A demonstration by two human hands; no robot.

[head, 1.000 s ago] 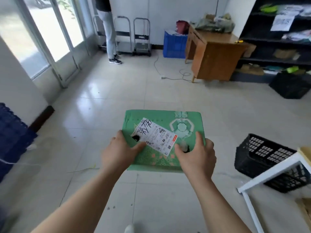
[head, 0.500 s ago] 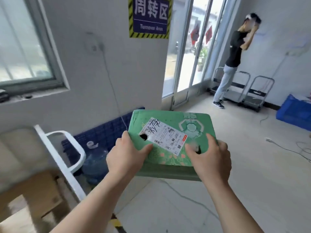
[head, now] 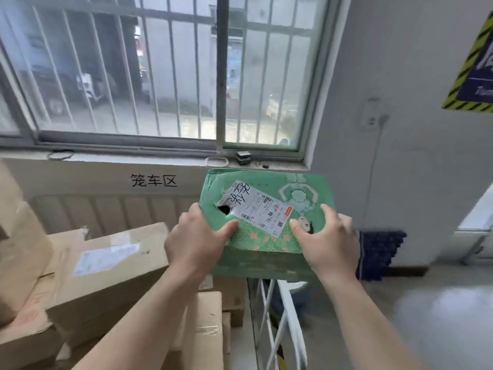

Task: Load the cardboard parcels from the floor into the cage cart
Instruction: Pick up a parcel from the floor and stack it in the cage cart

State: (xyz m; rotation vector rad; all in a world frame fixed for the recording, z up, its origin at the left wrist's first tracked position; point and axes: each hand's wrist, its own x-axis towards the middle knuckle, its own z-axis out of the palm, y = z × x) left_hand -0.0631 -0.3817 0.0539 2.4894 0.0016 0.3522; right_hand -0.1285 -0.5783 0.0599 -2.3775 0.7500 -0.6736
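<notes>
At the left, brown cardboard parcels [head: 120, 276] already lie stacked in the cage cart [head: 290, 316], the big one tilted, with a lower carton [head: 208, 329] near its right end. The left hand [head: 197, 244] clamps the near left corner of the green parcel [head: 266, 209], thumb on top just beside a torn hole, and the right hand [head: 325, 241] clamps the near right corner the same way. The parcel hangs level in the air over the cart's white barred side, below the window sill. To finish well, I would carry it leftward clear of the bars, then lower it flat onto the lower carton rather than the sloping one, keeping both grips until it sits. The fingers under the parcel are hidden, as is the cart's floor. How deep the stack goes cannot be told, and the shipping label [head: 256, 209] is too blurred to read fully.
</notes>
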